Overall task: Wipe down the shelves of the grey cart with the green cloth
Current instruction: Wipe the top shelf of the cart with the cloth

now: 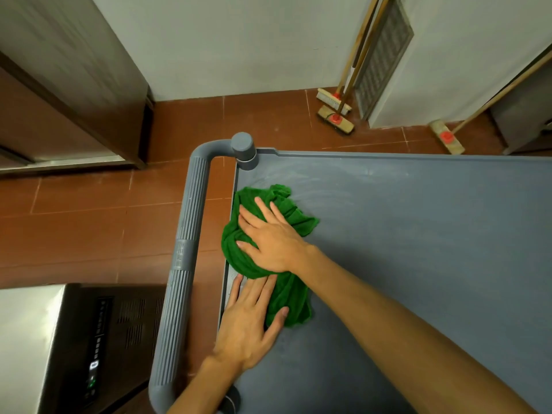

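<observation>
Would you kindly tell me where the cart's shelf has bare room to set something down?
The shelf is bare right of the cloth, out to the far rim and the frame's edge. The left end beside the handle is crowded: the right hand and left hand both press the cloth there.

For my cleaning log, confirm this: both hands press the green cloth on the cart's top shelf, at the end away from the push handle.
Wrong on one count: the head view shows the green cloth at the end beside the push handle, not away from it. The rest holds: the left hand and right hand both press it on the cart's top shelf.
</observation>
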`<action>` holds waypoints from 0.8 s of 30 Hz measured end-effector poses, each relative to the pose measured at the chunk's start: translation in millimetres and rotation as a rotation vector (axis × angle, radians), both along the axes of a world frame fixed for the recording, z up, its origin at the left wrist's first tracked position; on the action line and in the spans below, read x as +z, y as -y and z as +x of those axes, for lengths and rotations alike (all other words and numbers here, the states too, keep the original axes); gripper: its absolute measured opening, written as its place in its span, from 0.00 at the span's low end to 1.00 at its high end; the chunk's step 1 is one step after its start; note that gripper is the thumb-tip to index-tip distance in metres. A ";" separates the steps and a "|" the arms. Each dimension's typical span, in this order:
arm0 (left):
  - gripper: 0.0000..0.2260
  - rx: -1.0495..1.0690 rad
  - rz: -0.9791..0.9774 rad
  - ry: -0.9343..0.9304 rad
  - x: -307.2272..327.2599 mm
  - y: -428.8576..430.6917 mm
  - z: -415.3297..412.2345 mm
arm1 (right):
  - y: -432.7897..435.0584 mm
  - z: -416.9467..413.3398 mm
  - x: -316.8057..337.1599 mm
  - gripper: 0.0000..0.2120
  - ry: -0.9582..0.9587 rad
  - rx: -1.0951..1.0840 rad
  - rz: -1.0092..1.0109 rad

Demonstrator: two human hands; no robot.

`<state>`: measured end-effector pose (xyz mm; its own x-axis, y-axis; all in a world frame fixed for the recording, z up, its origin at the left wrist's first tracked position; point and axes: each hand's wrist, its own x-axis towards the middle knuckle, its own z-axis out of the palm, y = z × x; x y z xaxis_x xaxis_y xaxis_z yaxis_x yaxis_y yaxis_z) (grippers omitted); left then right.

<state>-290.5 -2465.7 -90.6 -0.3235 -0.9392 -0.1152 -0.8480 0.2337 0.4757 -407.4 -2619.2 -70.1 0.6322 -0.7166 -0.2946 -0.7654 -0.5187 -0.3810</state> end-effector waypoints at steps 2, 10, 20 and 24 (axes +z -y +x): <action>0.29 -0.012 0.012 -0.001 0.8 -1.4 0.3 | -3.6 -5.8 2.9 0.30 0.029 0.031 0.020; 0.31 -0.005 0.035 -0.055 2.7 -8.1 3.0 | -2.9 -8.8 3.0 0.28 -0.059 -0.089 -0.016; 0.28 0.183 -0.019 -0.156 -0.5 -10.2 -1.1 | 28.8 -51.0 -5.8 0.30 -0.101 -0.254 0.000; 0.30 0.229 -0.043 -0.215 0.5 -7.7 -4.1 | 42.5 -78.2 -3.6 0.31 -0.110 -0.325 -0.001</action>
<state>-294.7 -2458.0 -90.0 -0.1157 -0.9929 -0.0260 -0.7620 0.0719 0.6436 -485.5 -2661.7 -73.7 0.3353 -0.8756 -0.3477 -0.9272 -0.2412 -0.2867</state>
